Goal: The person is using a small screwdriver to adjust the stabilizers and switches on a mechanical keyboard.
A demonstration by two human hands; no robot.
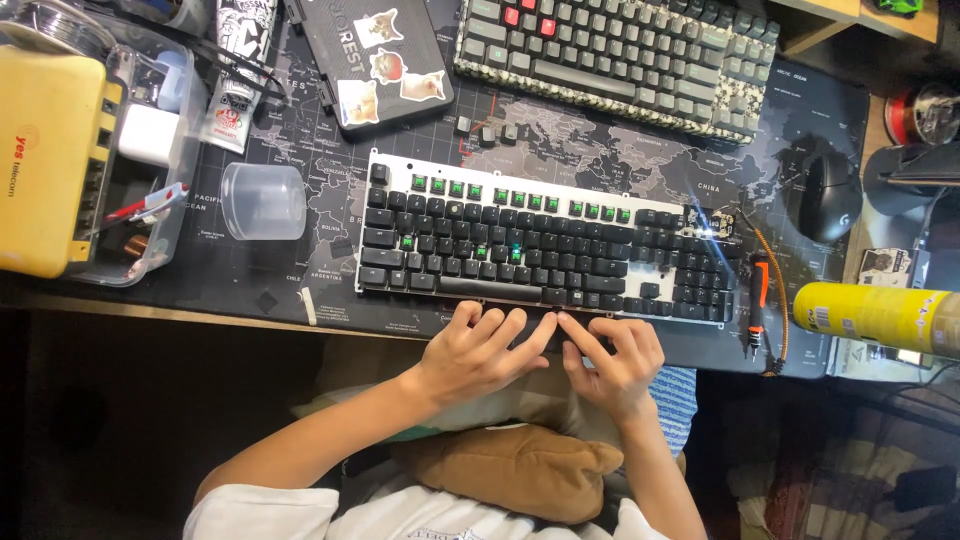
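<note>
The black keyboard [545,245] lies at frame centre on the desk mat [800,100], most keycaps fitted, several green switches bare in its upper rows. Left hand [480,350] and right hand [612,358] press loosely curled fingers on its near edge (grasping nothing); loose keycaps [487,131] wait above.

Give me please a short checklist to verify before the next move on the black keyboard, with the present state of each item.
1. Black keyboard lies flat on the desk mat: ok.
2. Left hand and right hand at its front edge: ok.
3. All keycaps in place: not ok, green switches bare.
4. Loose keycaps within reach: ok.
5. Orange-handled tool free beside keyboard: ok.
6. Something held under the fingers: cannot tell.
</note>
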